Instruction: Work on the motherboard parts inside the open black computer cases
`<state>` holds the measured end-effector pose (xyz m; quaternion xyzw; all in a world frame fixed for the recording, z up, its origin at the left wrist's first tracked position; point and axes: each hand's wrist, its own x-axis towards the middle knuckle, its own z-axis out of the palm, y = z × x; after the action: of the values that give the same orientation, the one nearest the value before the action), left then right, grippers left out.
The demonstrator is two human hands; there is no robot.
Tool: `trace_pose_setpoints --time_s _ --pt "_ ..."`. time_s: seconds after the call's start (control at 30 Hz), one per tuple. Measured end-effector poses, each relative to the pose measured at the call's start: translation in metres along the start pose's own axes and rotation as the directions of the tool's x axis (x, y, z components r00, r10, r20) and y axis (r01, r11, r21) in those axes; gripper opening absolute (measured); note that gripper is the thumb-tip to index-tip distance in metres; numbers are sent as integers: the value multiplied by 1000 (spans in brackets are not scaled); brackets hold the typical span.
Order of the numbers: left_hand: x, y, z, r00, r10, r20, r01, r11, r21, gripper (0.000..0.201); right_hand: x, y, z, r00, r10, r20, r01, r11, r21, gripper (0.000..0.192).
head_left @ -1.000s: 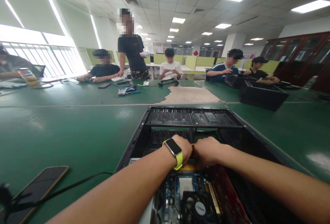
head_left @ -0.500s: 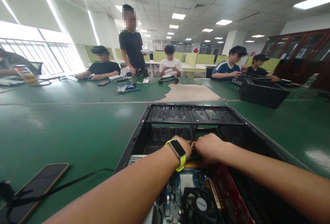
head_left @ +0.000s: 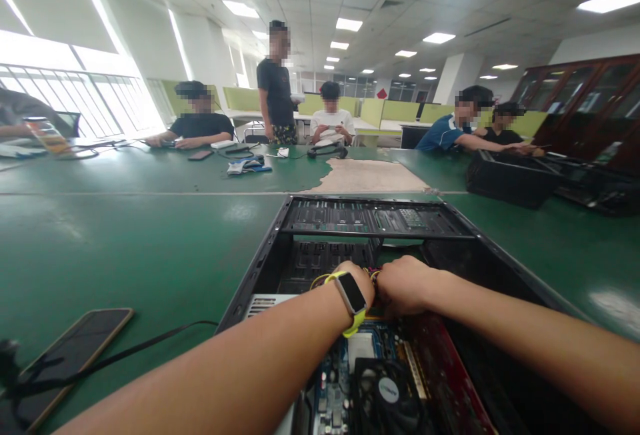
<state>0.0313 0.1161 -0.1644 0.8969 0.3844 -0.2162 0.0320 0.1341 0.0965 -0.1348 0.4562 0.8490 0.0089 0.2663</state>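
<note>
Working deep in the open case (head_left: 280,235) right now; both hands meet over a little bundle of wires (head_left: 373,275), red and yellow strands poking out between the knuckles, just past the top edge of the board (head_left: 360,355). Left hand (head_left: 357,278), the one with the yellow watch (head_left: 353,295), is curled over the bundle; right hand (head_left: 405,283) is fisted tight beside it, touching; fingertips are hidden under the knuckles, so I honestly can't tell if either one actually has the wires pinched or is only pressing on them.

My take on doing this bit well: grip the plug body, not the strands; if it's stiff, rock it gently side to side rather than yank; brace one hand against the case frame so a sudden release doesn't send knuckles into the fan (head_left: 387,391) or the red card (head_left: 445,381) right below; keep the forearms lifted off the board too.

Phone (head_left: 75,355) and its cable (head_left: 150,345) sit well left on the green table (head_left: 125,241), out of elbow range; other folks are busy at the far end.
</note>
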Motion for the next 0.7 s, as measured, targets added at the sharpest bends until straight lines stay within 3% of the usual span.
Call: trace_pose_setpoints --time_s 0.1,0.27,0.4,0.53,0.7 --pt "-8 0 -9 998 23 55 -27 997 76 36 1 0 3 1000 8 -26 -9 1000 -8 28" --pt "-17 0 -20 998 56 4 -56 996 74 24 3 0 3 1000 13 -9 -13 1000 5 35" --pt "-16 0 -21 994 67 91 -76 992 100 28 3 0 3 999 19 -29 -19 1000 11 28" --pt "-17 -1 -20 997 62 53 -68 991 117 26 4 0 3 1000 -1 21 1 1000 4 35" --pt "-18 -1 -20 995 72 66 -80 988 128 30 5 1 6 999 -22 -27 22 1000 4 28"
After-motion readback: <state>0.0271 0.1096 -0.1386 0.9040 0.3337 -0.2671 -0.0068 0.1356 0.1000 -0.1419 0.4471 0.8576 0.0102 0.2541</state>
